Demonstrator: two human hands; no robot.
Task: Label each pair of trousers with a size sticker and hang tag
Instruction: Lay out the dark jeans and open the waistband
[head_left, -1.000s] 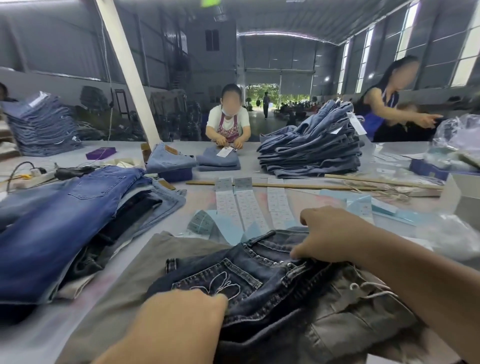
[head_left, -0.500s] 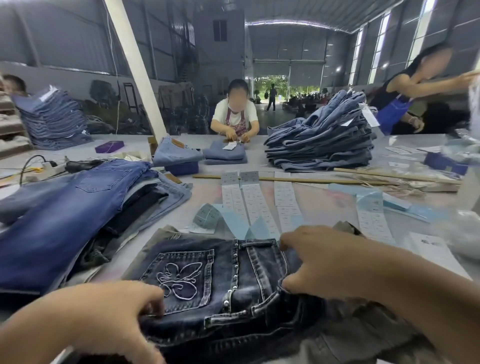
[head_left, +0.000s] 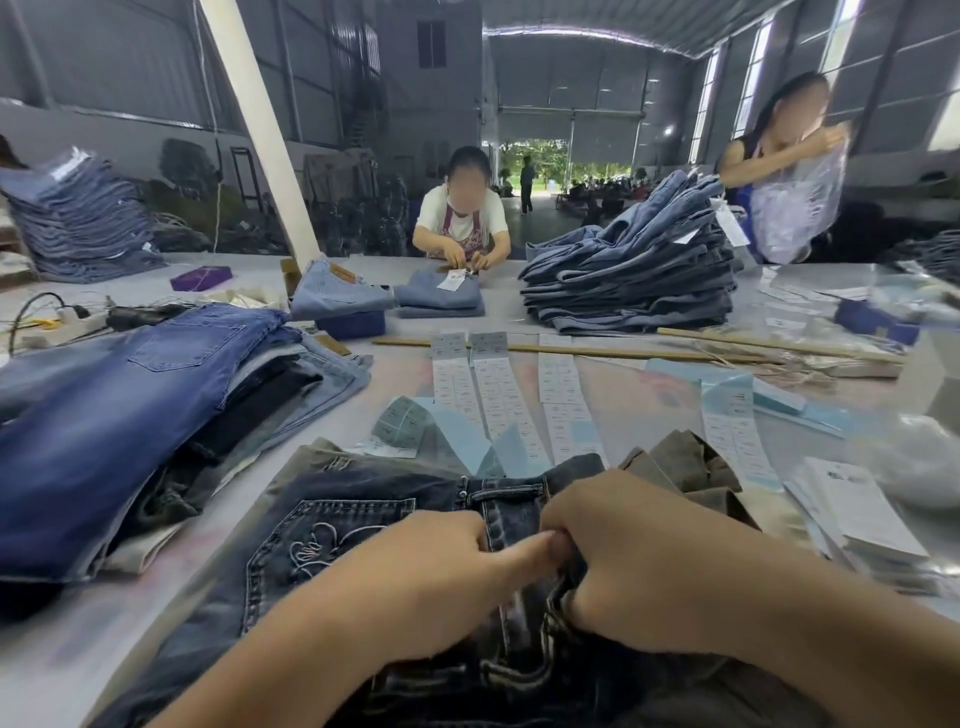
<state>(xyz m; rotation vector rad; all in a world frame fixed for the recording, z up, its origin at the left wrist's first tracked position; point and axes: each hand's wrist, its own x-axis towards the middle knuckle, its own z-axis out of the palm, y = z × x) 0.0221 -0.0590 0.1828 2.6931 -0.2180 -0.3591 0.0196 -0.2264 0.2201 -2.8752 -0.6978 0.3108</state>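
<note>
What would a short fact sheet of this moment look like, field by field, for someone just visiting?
place: large workshop hall, long table
work piece: dark jeans with embroidered back pocket, lying in front of the wearer
left hand: on the jeans, thumb stretched toward the right hand
right hand: fingers curled into the waistband area
supplies: sticker strips laid out beyond the jeans; paper tags stacked at right
nearby: blue jeans pile at left, tall folded stack across the table
others: two workers opposite
</note>
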